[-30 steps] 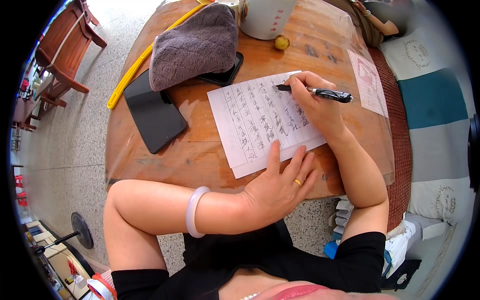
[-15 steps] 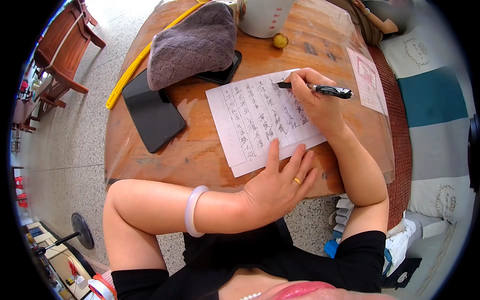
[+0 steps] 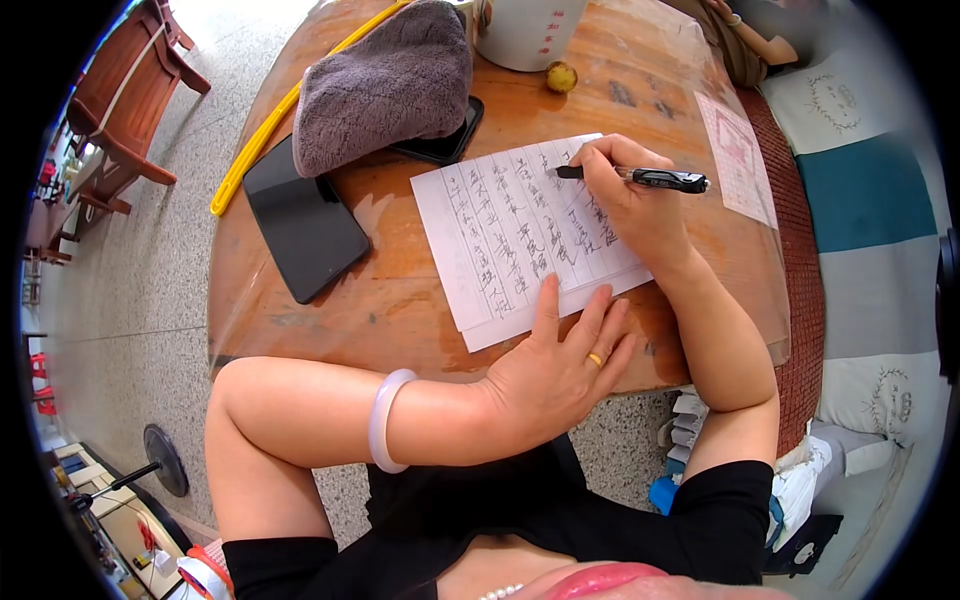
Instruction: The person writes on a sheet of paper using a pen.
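My right hand (image 3: 635, 195) is closed round a black pen (image 3: 668, 180), its tip over the upper part of a sheet of lined paper (image 3: 475, 235). Handwritten characters run in columns down the sheet, and more paper shows beneath its lower edge. Fingers spread, my left hand (image 3: 560, 365) rests with its fingertips on the paper's lower edge. It wears a gold ring, and a pale bangle (image 3: 388, 420) circles that forearm.
Left of the paper lies a black phone (image 3: 305, 225). A grey towel (image 3: 385, 85) partly covers another dark device (image 3: 455, 140). Behind are a yellow strap (image 3: 262, 135), a white container (image 3: 525, 35) and a small round fruit (image 3: 561, 77). Another person's arm (image 3: 765, 40) shows at the far right.
The pen has tilted slightly in my right hand, with its tip near the same spot on the paper. My left hand stays in place.
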`<control>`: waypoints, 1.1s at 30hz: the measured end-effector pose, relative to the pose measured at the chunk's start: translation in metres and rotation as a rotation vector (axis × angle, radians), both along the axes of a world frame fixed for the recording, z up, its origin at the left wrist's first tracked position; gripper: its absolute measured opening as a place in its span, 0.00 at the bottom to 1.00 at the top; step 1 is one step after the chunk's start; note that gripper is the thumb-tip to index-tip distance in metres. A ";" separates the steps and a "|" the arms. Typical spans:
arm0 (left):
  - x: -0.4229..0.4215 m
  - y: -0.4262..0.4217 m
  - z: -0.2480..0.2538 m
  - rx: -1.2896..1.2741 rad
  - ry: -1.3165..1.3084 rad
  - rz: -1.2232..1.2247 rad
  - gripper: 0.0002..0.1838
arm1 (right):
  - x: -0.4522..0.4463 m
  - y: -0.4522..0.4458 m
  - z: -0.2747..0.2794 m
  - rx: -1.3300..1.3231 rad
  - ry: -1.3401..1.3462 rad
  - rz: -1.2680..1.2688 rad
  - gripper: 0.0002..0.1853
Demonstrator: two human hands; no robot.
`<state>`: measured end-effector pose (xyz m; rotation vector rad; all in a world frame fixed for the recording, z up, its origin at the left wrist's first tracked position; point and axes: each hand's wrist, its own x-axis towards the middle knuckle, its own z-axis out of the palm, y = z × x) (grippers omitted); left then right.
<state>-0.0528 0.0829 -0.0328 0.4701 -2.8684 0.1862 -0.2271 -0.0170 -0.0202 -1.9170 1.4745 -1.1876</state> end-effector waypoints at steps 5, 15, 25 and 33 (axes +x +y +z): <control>0.000 0.000 0.000 -0.002 -0.001 0.000 0.27 | -0.001 -0.001 -0.002 -0.051 -0.022 0.027 0.08; 0.000 0.000 0.000 -0.025 -0.011 0.005 0.26 | -0.008 0.002 0.004 0.041 -0.324 -0.011 0.11; 0.000 0.001 0.000 -0.018 -0.031 0.008 0.26 | -0.006 -0.001 -0.006 -0.059 -0.104 0.055 0.08; 0.000 0.001 -0.001 -0.002 -0.029 0.000 0.26 | -0.003 0.000 -0.003 -0.084 -0.039 0.046 0.08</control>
